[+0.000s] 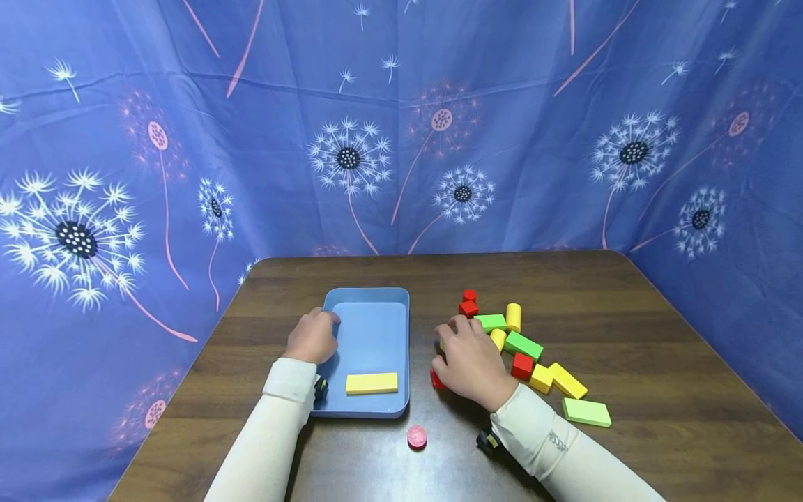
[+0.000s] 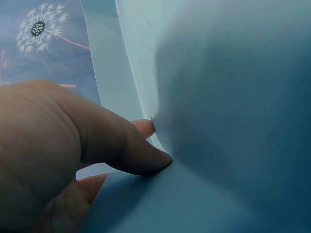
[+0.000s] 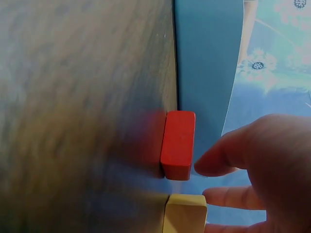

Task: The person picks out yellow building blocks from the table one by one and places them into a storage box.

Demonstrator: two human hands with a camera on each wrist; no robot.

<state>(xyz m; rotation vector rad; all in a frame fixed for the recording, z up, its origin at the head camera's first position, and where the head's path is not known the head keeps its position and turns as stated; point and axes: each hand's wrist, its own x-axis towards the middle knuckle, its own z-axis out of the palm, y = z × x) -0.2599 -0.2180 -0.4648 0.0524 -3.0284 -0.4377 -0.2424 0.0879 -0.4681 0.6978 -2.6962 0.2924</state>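
Note:
At its left side, a blue plastic tray [image 1: 370, 335] is gripped by my left hand [image 1: 311, 338]. The left wrist view shows the thumb [image 2: 146, 158] inside the wall and other fingers outside it. A flat yellow block [image 1: 371, 383] lies in the tray's near end. My right hand [image 1: 473, 362] is over the left part of a group of toy blocks, fingers spread and loosely bent, holding nothing. In the right wrist view its thumb is close beside a red block [image 3: 179, 143], and its fingertips are at a yellow block [image 3: 184, 216], partly cut off by the frame.
Right of the hand lie several blocks, among them a green block [image 1: 523, 345], a red cube [image 1: 522, 366], a yellow cylinder [image 1: 514, 316] and a light green block [image 1: 586, 412]. A red disc [image 1: 417, 437] lies in front of the tray. Patterned blue cloth [image 1: 401, 125] hangs behind the table.

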